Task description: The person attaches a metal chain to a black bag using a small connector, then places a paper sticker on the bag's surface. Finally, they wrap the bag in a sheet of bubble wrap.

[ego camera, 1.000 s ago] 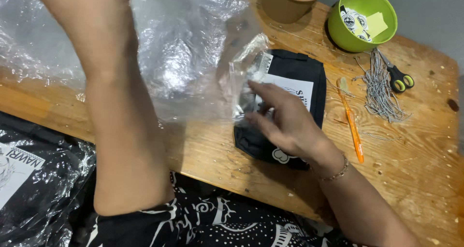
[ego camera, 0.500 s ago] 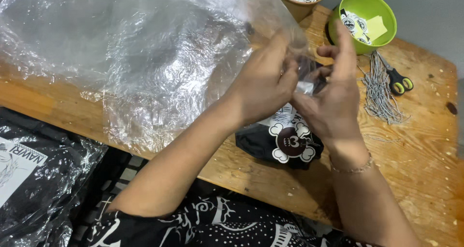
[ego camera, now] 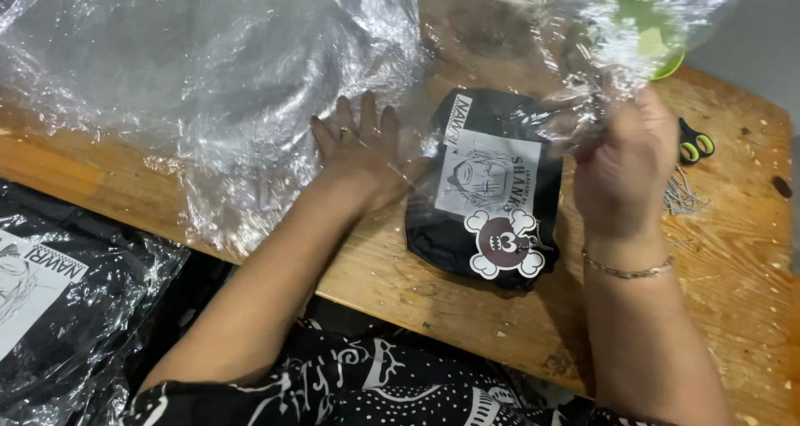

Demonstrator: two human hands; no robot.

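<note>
My left hand lies flat, fingers spread wide, pressing the clear plastic sheet on the wooden table. My right hand is closed, pinching the mouth of a clear plastic bag lifted above the folded black garment, which lies on the table between my hands. Scissors with green handles just right of right hand; bagged garments at lower left.

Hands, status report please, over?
Left hand flat on clear plastic sheet. Right hand gripping plastic bag. Folded black garment beneath on wooden table.
</note>
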